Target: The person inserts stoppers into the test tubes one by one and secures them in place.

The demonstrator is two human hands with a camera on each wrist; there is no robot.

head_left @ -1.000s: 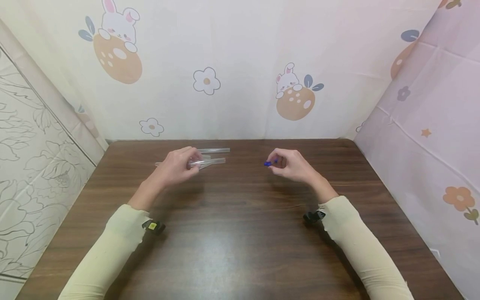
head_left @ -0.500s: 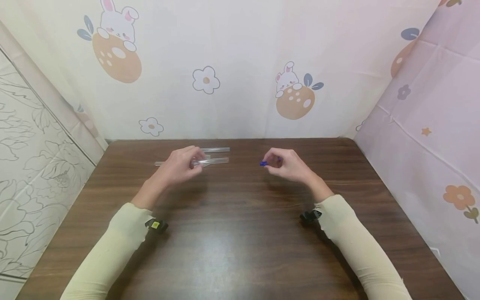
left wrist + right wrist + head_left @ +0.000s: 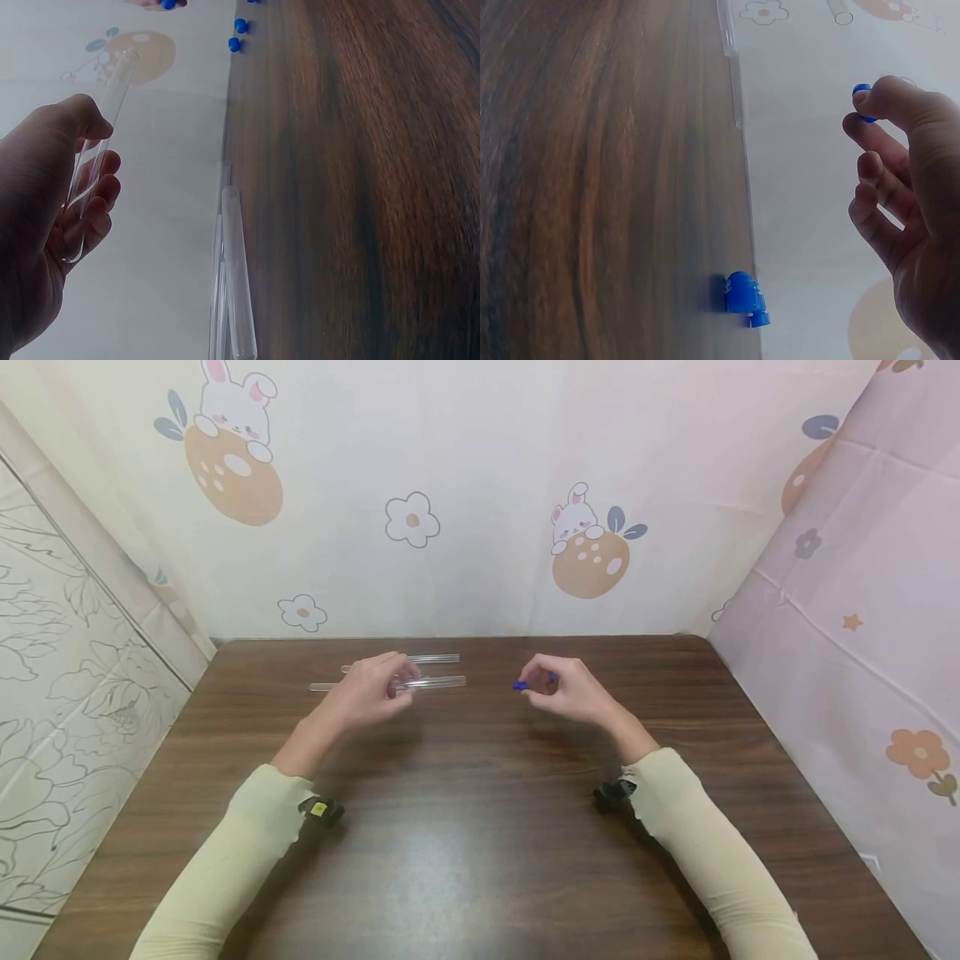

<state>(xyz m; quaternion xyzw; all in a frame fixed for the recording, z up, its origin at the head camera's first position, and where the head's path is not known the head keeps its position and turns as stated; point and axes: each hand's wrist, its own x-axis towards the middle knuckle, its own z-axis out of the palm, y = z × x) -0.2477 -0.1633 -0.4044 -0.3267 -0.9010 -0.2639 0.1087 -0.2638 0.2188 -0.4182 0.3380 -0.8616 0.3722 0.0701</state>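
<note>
My left hand [image 3: 366,695] grips a clear glass test tube [image 3: 114,97], its fingers and thumb around the lower part. The tube's open mouth points right, toward the other hand, above the table. Between thumb and index finger, my right hand [image 3: 568,687] pinches a small blue stopper [image 3: 862,91], level with the tube and a short gap apart from it. The right hand's other fingers hold nothing. More blue stoppers [image 3: 742,294] lie on the table beneath the right hand, mostly hidden by it in the head view.
Several other clear test tubes [image 3: 239,274] lie on the brown wooden table [image 3: 465,827] beneath and behind the left hand. A patterned curtain [image 3: 480,460] hangs along the table's back edge, and more cloth [image 3: 862,677] borders the right side.
The left hand has moved slightly right with the test tube. My right hand has shifted left with the blue stopper, so the gap between them has narrowed.
</note>
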